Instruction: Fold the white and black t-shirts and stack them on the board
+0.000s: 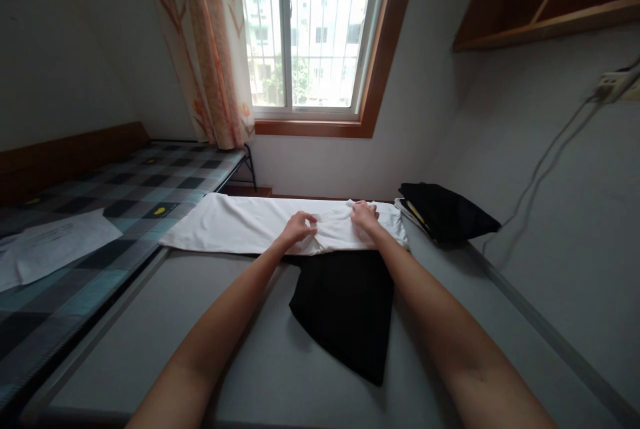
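A white T-shirt (250, 219) with a black sleeve lies in a long folded strip across the far part of the grey table. Its black sleeve (345, 309) spreads flat toward me from the strip's near edge. My left hand (300, 228) pinches the white cloth near the middle, thumb and fingers closed on it. Farther right, my right hand (365, 214) is closed on the same white cloth, fingers curled into it. Between my hands the cloth is slightly wrinkled. The fingertips of my right hand are partly hidden.
Folded dark clothes (445, 212) are stacked at the table's right, by the wall. On the left stands a bed with a checked cover (185, 166), holding white papers (60, 246). Ahead are a window (310, 36) and a flowered curtain (210, 49). A cable (540, 162) hangs on the right wall.
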`<state>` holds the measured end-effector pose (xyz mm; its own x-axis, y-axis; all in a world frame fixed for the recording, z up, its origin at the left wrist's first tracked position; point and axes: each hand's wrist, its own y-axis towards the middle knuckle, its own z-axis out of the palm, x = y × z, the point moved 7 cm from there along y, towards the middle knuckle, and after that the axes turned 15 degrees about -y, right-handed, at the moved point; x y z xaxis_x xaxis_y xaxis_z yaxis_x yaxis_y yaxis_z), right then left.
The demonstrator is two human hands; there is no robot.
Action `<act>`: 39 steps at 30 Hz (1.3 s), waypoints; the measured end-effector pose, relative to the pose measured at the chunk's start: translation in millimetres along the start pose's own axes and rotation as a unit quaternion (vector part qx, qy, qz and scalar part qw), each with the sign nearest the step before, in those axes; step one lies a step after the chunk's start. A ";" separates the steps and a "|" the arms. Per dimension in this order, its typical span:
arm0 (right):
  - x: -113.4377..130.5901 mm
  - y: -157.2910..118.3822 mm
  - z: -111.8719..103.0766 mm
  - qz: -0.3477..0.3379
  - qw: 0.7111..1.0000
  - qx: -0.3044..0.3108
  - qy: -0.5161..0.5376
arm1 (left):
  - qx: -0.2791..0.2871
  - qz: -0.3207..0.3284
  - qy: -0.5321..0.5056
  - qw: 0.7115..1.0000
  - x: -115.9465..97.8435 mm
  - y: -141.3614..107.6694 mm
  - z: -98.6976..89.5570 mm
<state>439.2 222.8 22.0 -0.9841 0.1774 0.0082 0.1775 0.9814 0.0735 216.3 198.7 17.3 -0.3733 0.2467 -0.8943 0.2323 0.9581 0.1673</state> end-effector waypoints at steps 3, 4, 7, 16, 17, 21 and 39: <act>7.7 2.0 1.6 -0.050 0.998 -0.032 -0.006 | -0.020 0.010 0.064 0.998 -0.8 -0.4 -3.7; 9.8 1.5 3.1 -0.069 0.997 -0.037 -0.010 | -0.025 0.007 0.081 0.996 -0.8 -1.1 -5.0; 8.3 -3.6 7.7 -0.086 0.996 -0.026 -0.021 | -0.023 -0.005 0.124 0.992 -2.3 -4.4 -5.8; 14.9 -79.7 -11.2 -0.227 0.971 -0.081 -0.004 | 0.051 0.160 0.217 0.962 -30.4 -20.3 32.9; 17.7 -93.5 -8.6 -0.261 0.962 -0.081 -0.002 | 0.080 0.165 0.219 0.958 -28.6 -22.6 40.0; 7.1 -130.0 9.1 -0.313 0.948 -0.053 -0.021 | 0.155 0.139 0.235 0.949 -15.6 -28.6 55.4; -35.9 -152.7 -19.1 -0.293 0.941 -0.158 -0.056 | 0.156 0.188 0.288 0.926 20.5 -104.1 -89.9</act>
<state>447.3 65.2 29.6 -0.9029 -0.3630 -0.2303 -0.4230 0.8457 0.3255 103.8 117.1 18.9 -0.6098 0.6770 -0.4120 0.6578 0.7223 0.2133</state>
